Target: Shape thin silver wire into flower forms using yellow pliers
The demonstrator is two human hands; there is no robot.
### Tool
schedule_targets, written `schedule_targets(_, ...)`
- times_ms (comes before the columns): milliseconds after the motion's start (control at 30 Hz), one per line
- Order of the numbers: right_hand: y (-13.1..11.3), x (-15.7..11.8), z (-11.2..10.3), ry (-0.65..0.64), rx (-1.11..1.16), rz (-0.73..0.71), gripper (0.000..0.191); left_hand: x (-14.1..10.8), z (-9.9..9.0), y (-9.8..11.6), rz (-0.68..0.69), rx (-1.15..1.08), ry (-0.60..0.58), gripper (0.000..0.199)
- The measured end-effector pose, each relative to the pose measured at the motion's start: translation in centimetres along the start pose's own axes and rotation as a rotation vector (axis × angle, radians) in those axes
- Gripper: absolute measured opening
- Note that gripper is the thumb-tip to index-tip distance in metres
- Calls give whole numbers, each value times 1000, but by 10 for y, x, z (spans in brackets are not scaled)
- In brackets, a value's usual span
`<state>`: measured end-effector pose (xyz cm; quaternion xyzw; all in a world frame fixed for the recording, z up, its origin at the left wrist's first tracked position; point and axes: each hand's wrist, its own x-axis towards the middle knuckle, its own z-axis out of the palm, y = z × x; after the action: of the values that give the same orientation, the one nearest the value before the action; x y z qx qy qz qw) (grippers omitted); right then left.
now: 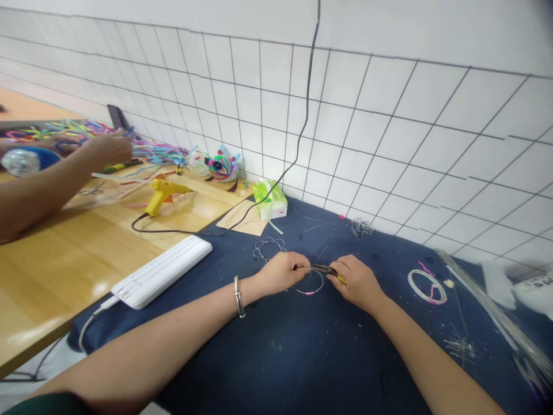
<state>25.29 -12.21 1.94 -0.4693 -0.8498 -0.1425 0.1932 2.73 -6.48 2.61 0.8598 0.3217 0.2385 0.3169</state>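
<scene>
Near the middle of the dark blue cloth, my left hand pinches a thin wire ring at its upper side. Several pink beads sit on the ring's lower edge. My right hand is closed around the yellow-handled pliers, whose jaws point left and meet the wire at my left fingertips. Just behind my left hand lies a flower-shaped wire piece with looped petals. The exact grip of the jaws on the wire is too small to make out.
A white power strip lies at the left, near a yellow glue gun with its black cord. Behind are a tissue pack and colourful pipe cleaners. Another person's arm reaches in. White ring and wire bundle lie right.
</scene>
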Motion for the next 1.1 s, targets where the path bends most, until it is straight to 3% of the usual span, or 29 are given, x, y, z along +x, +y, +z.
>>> schedule_targets(467,9,1,-8,-71,-156,-159,24,0,-1,-4,8,-89,-127,18)
schedule_targets(1100,12,-2,-9,-32,-271,-247,20,0,6,-6,-246,-587,-242,16)
